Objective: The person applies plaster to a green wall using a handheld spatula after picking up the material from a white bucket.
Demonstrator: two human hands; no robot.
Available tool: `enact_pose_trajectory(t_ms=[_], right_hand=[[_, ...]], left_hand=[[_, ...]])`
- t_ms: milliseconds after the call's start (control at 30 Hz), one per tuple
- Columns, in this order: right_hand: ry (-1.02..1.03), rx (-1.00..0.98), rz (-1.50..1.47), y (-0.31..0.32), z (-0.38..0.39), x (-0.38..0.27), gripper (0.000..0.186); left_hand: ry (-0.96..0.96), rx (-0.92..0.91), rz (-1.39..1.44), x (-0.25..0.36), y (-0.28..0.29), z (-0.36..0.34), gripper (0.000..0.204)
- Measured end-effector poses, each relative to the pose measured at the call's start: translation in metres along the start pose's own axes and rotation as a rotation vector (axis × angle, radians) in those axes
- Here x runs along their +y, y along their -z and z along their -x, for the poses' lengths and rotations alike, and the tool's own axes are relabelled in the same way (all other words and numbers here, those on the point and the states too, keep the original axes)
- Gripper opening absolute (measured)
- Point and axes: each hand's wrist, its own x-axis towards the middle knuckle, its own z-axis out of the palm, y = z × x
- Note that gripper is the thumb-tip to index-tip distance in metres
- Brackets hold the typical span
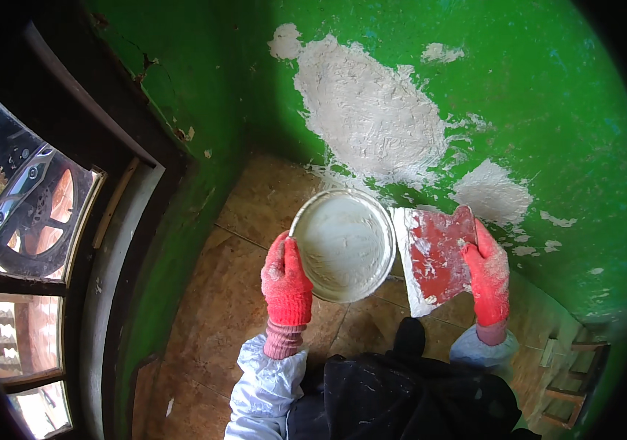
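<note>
**Round container (350, 298) and red spreader (437, 257) held side by side**

Both gloved hands are closed on something. The left hand (286, 282) grasps the container by its left rim, so the white paste (344, 246) inside lies to the right of that grip. The right hand (488, 275) clasps the spreader at its right end; the blade reaches leftward from the fingers, its paste-coated edge just beside the container's right rim. I cannot tell whether the 2 touch. Both are above the tiled floor (211, 323), near a green wall (548, 132) bearing 2 large white patches (368, 110).
</note>
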Motion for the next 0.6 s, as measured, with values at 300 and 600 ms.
enact_pose_trajectory(t_ms=[300, 600], right_hand=[[0.021, 0.016, 0.226, -0.004, 0.009, 0.007, 0.048], [0.208, 0.080, 0.726, -0.029, 0.025, -0.011, 0.047]], left_hand=[[0.009, 0.185, 0.069, 0.001, -0.001, 0.002, 0.029], [-0.124, 0.089, -0.029, 0.002, -0.002, 0.015, 0.025]])
